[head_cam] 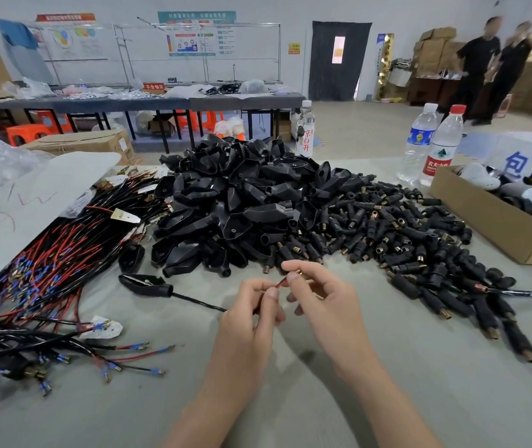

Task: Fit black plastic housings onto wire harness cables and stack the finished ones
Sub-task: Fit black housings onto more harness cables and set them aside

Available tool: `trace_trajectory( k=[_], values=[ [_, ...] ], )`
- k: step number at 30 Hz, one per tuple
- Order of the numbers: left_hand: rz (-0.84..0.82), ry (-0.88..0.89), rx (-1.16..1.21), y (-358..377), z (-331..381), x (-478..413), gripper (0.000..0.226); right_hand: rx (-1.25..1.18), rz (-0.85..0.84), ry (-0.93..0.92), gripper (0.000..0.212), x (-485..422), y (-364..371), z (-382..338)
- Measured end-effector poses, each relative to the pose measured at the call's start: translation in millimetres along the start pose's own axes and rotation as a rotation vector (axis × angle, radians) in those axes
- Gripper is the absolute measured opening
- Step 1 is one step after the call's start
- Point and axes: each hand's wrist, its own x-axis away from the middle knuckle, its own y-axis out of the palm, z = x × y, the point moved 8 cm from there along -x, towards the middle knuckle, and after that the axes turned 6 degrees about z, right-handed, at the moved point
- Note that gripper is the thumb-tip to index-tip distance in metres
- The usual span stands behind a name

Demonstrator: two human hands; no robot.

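Observation:
My left hand [251,315] pinches the red wire end [281,282] of a black harness cable [198,302]. That cable runs left into a black plastic housing [146,285] lying on the table. My right hand [319,295] pinches the brass terminal at the same wire's tip, right above the left thumb. A big heap of loose black housings [235,202] rises behind my hands. Small black sleeves with brass ends [419,240] spread out to the right. Bundles of red and black harness cables [51,273] lie at the left.
A cardboard box [497,221] holding gloves and bags stands at the right edge. Three water bottles [440,147] stand at the back of the table. A grey sheet [31,202] covers part of the cable bundles. Two people [497,66] stand far back right.

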Motion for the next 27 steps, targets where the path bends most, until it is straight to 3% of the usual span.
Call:
trace_trajectory(
  k=[4,7,10,13,15,17,21,24,27],
  values=[
    [-0.013,-0.080,0.027,2.1,-8.5,-0.3,0.014,0.081,-0.017,-0.007,0.039,-5.4,-8.8,11.3],
    [-0.014,-0.147,0.059,0.8,-13.2,0.4,0.019,0.573,0.086,-0.064,0.054,-15.8,-34.3,22.1],
    [-0.030,-0.192,0.092,1.4,-17.5,1.2,0.020,1.141,0.032,0.031,0.054,-16.5,-45.0,42.5],
    [-0.033,-0.197,0.101,1.2,-17.9,1.1,0.019,1.245,-0.009,-0.001,0.043,-14.0,-39.5,45.7],
    [-0.031,-0.200,0.109,1.0,-18.3,0.6,0.017,1.129,0.011,-0.024,0.039,-15.4,-37.6,42.5],
    [-0.026,-0.202,0.123,0.4,-17.6,0.2,0.015,0.842,0.075,0.018,0.036,-16.9,-37.7,42.1],
    [-0.017,-0.201,0.143,-1.5,-14.1,-0.1,0.012,-0.026,0.162,0.387,0.028,-12.6,-28.2,57.7],
    [-0.015,-0.213,0.170,-2.1,-11.0,0.3,0.012,-0.628,0.128,0.629,0.020,-6.3,-9.5,61.1],
    [-0.011,-0.227,0.205,-3.3,-8.8,0.2,0.011,-0.680,0.061,0.682,0.019,-2.1,-0.1,57.0]
  ],
)
